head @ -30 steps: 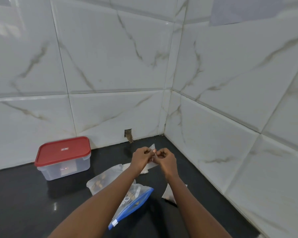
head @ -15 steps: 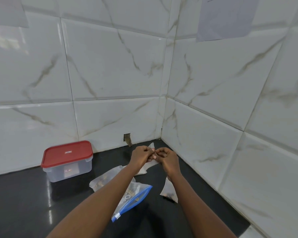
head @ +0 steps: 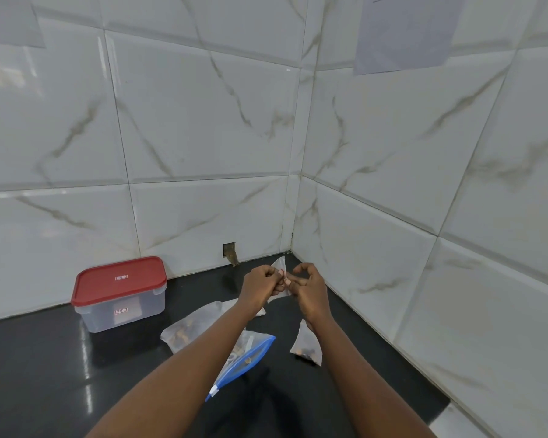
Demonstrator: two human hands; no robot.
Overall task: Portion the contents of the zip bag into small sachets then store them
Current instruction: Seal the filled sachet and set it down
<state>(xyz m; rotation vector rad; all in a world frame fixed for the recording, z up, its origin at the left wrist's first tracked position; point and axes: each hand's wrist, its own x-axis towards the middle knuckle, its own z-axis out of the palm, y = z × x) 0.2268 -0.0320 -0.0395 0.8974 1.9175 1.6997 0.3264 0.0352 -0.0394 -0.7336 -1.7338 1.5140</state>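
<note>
Sachet (head: 279, 264) mid-frame: L hand (head: 260, 284) & R hand (head: 308, 292) both pinch it. Prob sealing, so press along the whole edge, keep contents low.

Observed change: the hands, closed fingertip to fingertip a second ago, now show a small gap at the top. The right hand (head: 307, 290) has raised its index finger and thumb into an open curve, away from the left hand (head: 260, 284). The sachet (head: 279, 263) pinched between them now rises further above the knuckles. The head view has tilted upward, so more of the paper sheet (head: 402, 33) on the tiled wall (head: 393, 153) is in frame. The filled sachet (head: 306, 343) beside the right forearm is less covered than before.
</note>
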